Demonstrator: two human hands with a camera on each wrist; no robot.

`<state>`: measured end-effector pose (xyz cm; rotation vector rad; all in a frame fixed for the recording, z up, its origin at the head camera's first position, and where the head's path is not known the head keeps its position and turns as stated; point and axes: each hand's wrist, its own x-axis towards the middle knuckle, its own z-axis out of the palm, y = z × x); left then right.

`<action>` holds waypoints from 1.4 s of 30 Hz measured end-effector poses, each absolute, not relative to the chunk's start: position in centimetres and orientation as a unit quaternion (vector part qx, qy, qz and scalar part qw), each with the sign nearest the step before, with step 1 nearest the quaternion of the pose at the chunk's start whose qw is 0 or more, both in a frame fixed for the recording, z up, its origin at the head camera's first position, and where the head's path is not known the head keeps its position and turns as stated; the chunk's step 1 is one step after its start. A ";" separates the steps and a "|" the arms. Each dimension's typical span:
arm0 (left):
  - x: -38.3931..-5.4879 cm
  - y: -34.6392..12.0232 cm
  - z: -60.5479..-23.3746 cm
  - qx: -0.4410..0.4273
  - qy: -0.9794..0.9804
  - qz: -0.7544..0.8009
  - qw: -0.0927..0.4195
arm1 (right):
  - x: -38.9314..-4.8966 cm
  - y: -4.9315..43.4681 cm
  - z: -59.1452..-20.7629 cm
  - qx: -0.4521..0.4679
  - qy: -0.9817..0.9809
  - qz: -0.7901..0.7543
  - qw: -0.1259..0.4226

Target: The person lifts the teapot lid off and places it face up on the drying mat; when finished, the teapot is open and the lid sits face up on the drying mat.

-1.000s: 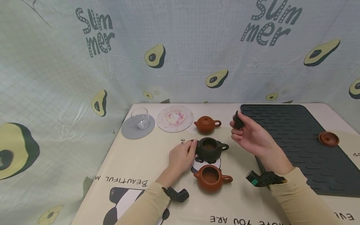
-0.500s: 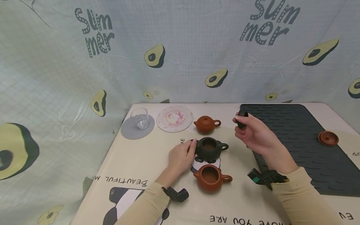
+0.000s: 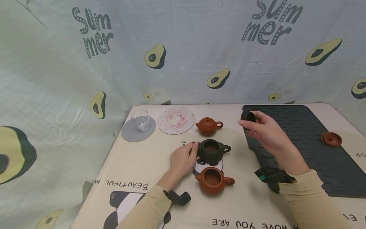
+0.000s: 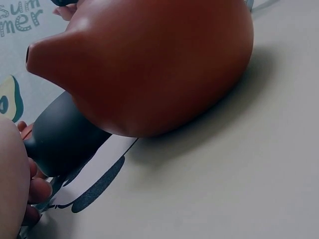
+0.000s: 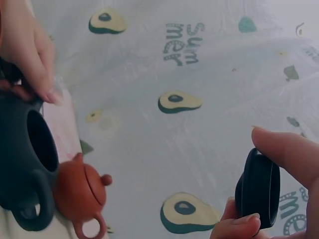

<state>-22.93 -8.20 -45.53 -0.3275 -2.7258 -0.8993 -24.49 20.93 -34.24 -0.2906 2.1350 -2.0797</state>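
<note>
My left hand (image 3: pixel 183 159) pinches the spout of a black teapot (image 3: pixel 211 156), whose top is uncovered. In the right wrist view the same teapot (image 5: pixel 20 149) shows its round opening and loop handle. Raised above the dark mat's near-left corner, my right hand (image 3: pixel 267 130) holds a small black teapot lid (image 3: pixel 248 120) between thumb and fingers. The right wrist view shows this lid (image 5: pixel 258 191) on edge, its hollow underside facing right. Just in front of the black teapot stands a lidless reddish-brown teapot (image 3: pixel 212 186); its body (image 4: pixel 164 64) fills much of the left wrist view.
Behind the black teapot stands an orange-brown teapot (image 3: pixel 208 127) with its lid on. A clear glass (image 3: pixel 140 120) sits on a grey round coaster (image 3: pixel 130 135), beside a pink-printed round mat (image 3: pixel 175 127). A reddish-brown lid (image 3: pixel 331 139) lies on the dark ridged mat (image 3: pixel 291 143).
My right hand has moved slightly right and turned the black lid, so its hollow side now faces more toward the head camera. The left hand stays on the spout.
</note>
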 end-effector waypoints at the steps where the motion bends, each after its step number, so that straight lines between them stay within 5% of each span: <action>1: -22.9 -8.2 -45.5 -0.113 -0.936 -0.309 0.125 | -24.5 21.2 -34.2 -0.094 0.721 -0.683 0.066; 22: -23.0 -8.1 -45.6 -0.107 -0.938 -0.306 0.119 | -24.7 27.2 -32.5 0.000 0.875 -0.481 0.045; 42: -22.9 -8.2 -45.8 -0.109 -0.937 -0.308 0.126 | -25.0 33.1 -35.0 0.096 0.937 -0.337 0.005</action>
